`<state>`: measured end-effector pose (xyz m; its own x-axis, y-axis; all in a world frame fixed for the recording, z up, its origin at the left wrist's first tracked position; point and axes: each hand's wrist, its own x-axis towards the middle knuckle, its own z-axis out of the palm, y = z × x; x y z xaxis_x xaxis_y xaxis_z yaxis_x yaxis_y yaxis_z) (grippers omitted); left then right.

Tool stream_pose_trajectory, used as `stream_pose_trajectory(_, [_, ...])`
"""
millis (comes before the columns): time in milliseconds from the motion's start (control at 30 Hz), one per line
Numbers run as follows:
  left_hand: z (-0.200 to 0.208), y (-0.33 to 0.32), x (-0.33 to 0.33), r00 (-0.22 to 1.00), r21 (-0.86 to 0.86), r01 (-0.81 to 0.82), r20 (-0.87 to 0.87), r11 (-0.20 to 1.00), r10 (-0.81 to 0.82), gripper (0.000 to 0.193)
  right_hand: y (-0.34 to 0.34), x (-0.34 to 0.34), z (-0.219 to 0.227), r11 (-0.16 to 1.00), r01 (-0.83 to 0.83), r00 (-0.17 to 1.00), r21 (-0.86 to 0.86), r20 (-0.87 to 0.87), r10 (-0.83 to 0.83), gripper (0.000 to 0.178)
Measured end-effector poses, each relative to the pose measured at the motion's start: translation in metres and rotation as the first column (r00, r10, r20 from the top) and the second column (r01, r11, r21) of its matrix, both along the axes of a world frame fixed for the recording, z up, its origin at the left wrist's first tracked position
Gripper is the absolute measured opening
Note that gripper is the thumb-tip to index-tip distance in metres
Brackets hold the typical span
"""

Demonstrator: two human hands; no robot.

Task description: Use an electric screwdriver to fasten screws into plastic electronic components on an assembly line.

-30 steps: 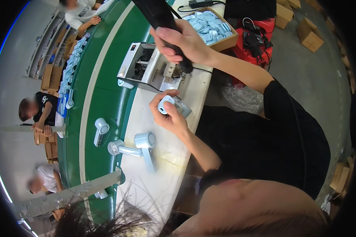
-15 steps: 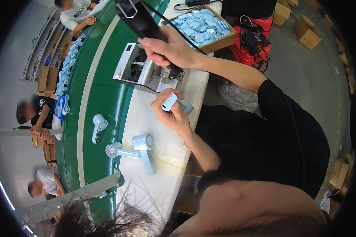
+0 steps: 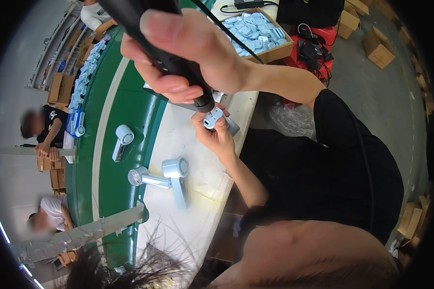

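My right hand (image 3: 222,58) is wrapped round a black electric screwdriver (image 3: 188,71), raised over the white bench. Its tip meets the rounded end of a light-blue handheld fan (image 3: 212,118), whose end face has small holes. My left hand (image 3: 219,138) grips that fan with the end face turned up; the rest of it is partly hidden by the fingers. Two more light-blue fans lie crossed on the bench edge, one with an upright round head (image 3: 175,167) and one with a clear-faced head (image 3: 138,176). The screw feeder behind my right hand is mostly covered.
Another fan (image 3: 124,136) rests on the green conveyor belt (image 3: 112,192). A cardboard box (image 3: 280,52) of light-blue parts stands at the bench's far end, beside a red stool (image 3: 318,62) with black cables. A metal bar (image 3: 96,229) crosses the belt. Other people sit across it.
My right hand has brought the screwdriver from the screw feeder down to the fan's end in my left hand. The left hand has shifted slightly to the right, still holding the fan.
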<state>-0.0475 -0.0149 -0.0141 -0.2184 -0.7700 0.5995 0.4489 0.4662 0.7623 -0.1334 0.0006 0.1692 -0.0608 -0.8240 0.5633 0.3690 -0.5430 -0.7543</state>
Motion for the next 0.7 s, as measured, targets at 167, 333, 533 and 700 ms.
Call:
stream_pose_trajectory(167, [-0.001,0.002,0.01,1.0,0.019,0.005,-0.007,1.0,-0.005,0.048,-0.006,0.015,-0.009,0.999,-0.025,0.997,-0.023,-0.077,0.023,0.041])
stream_pose_trajectory(333, [-0.003,0.001,0.005,0.997,0.026,0.078,0.009,0.997,-0.079,0.046,0.0,0.009,-0.011,0.999,0.035,0.996,-0.017,-0.083,-0.036,0.038])
stream_pose_trajectory(533, [-0.01,0.001,0.01,0.999,0.018,0.039,0.009,0.999,-0.039,0.043,-0.003,0.016,-0.014,1.0,0.013,0.995,-0.001,-0.095,-0.013,0.037])
stream_pose_trajectory(700, [-0.008,0.001,0.006,0.999,0.009,0.047,0.002,0.999,-0.047,0.044,-0.002,0.016,-0.013,1.0,0.031,0.995,0.003,-0.092,-0.031,0.036])
